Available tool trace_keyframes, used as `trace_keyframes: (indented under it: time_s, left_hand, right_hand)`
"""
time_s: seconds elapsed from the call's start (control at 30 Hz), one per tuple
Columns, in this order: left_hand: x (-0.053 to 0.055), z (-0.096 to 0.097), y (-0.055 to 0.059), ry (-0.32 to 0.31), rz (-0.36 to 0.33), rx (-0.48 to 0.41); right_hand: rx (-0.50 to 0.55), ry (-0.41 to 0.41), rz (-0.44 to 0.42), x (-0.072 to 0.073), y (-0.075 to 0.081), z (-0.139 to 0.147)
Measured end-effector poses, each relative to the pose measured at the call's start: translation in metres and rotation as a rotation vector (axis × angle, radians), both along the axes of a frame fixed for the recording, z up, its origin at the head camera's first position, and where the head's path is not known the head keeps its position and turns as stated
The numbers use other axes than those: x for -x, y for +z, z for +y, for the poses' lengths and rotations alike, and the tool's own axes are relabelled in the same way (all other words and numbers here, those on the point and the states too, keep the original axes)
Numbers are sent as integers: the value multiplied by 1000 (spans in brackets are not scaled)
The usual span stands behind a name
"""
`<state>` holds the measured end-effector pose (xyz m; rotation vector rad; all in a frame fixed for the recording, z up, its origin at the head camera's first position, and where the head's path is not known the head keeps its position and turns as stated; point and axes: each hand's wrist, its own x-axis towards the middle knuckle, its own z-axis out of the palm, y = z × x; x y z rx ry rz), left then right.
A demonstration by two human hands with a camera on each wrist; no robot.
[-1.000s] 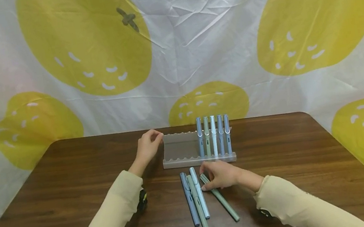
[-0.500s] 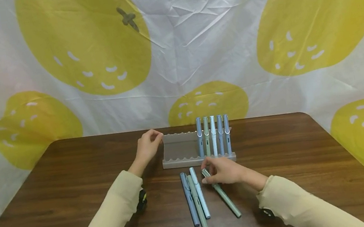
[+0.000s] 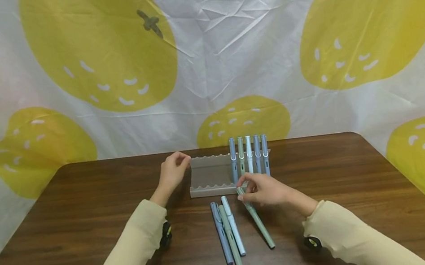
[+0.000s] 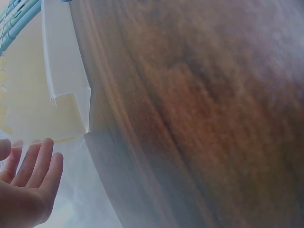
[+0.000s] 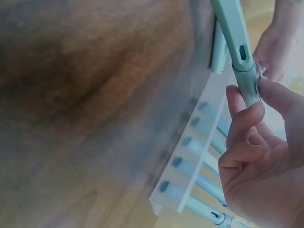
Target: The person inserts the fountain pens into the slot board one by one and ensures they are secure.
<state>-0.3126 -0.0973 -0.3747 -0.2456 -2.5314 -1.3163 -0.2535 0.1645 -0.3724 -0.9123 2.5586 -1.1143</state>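
My right hand (image 3: pixel 265 188) pinches a green fountain pen (image 3: pixel 261 227) by its capped end, thumb and fingers around the clip area. That pen slants toward me, its lower end nearest the viewer; in the right wrist view the green pen (image 5: pixel 232 33) shows its barrel window. At the left edge of a clear pen rack (image 3: pixel 214 191), my left hand (image 3: pixel 173 172) pinches the rack's upper corner between thumb and fingers; the left wrist view shows its fingers (image 4: pixel 42 164) at the rack's edge. Several blue, green and pale blue pens (image 3: pixel 234 161) stand side by side in the rack's right half.
Three more pens lie on the brown table (image 3: pixel 121 236) before the rack: a dark blue pen (image 3: pixel 222 235), a green pen (image 3: pixel 230 238) and a pale blue pen (image 3: pixel 234 227). A fruit-patterned cloth (image 3: pixel 202 61) hangs behind the table.
My right hand has moved forward and slightly right, toward the rack, bringing the green pen along and lifting it. The left hand keeps its place at the rack's corner.
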Motion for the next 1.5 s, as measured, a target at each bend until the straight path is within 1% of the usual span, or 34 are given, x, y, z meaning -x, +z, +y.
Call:
trace_keyframes:
  time_s: [0.4,0.6,0.7,0.87,1.07,1.2,1.3,1.5]
  left_hand:
    - [1,0,-1,0,-7,-1]
    - [0,0,-1,-1,-14,-5]
    - [0,0,-1,-3,-18,-9]
    - [1,0,-1,-5,-14,-15]
    - [1,-1,-1,-13,-16,-18]
    - [0,-1,0,-6,-19,-14]
    - [0,-1,0,-3,-4,-15]
    - [-1,0,0,4,22,-13]
  right_hand:
    - [101,-65,66,6,19,-1]
    - [133,-105,96,10,22,-3]
    - [131,-133,122,11,23,-4]
    - [129,-150,158,14,24,-6]
    - [134,-164,150,19,25,-8]
    - [142,-179,150,23,27,-10]
    - [147,-191,158,26,29,-12]
    - [136,-194,221,31,33,-13]
